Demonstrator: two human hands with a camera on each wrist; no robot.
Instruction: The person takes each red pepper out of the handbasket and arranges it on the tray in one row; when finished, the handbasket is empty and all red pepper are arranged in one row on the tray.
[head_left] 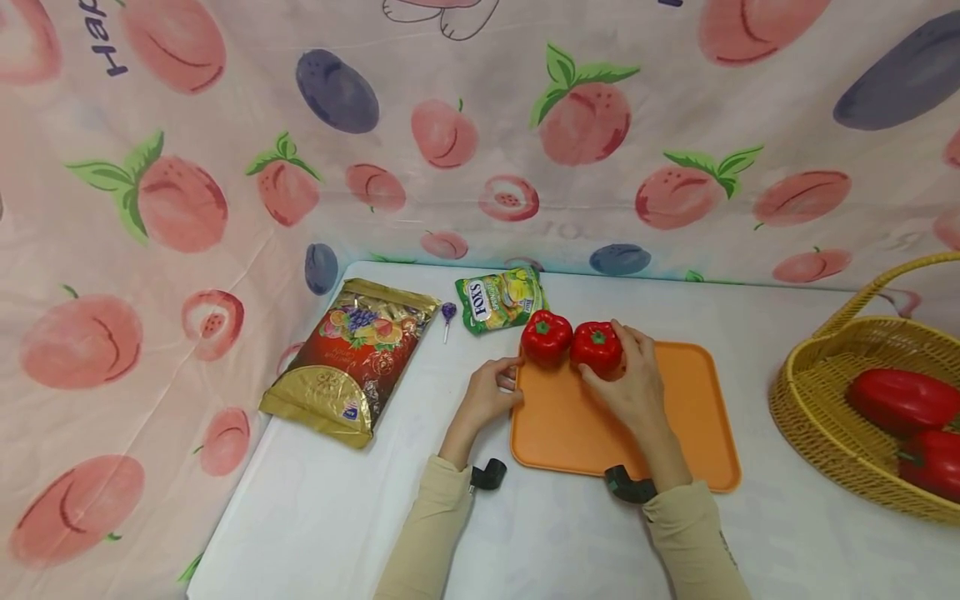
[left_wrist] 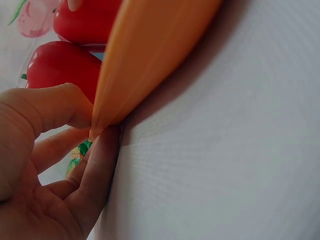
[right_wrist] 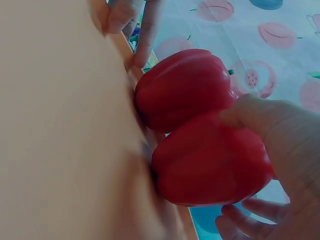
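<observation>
My left hand (head_left: 486, 398) pinches the left rim of an orange tray (head_left: 577, 433) between thumb and fingers; the left wrist view shows its fingertips right at the tray's edge. With my right hand (head_left: 634, 387) I grip a red bell pepper (head_left: 592, 357), thumb on one side and fingers round the other. This pepper stands stem up on the tray's far left part. Close beside it, in the tray's far left corner, is a second red bell pepper (head_left: 546, 342), also stem up. In the right wrist view the held pepper (right_wrist: 210, 165) overlaps the other one (right_wrist: 182, 90).
Behind the tray lies a green Fox's candy bag (head_left: 498, 300), with a purple lollipop (head_left: 447, 312) left of it. A large red and gold candy bag (head_left: 348, 358) lies further left. At the right stands a yellow wicker basket (head_left: 813, 425) holding red peppers (head_left: 903, 400).
</observation>
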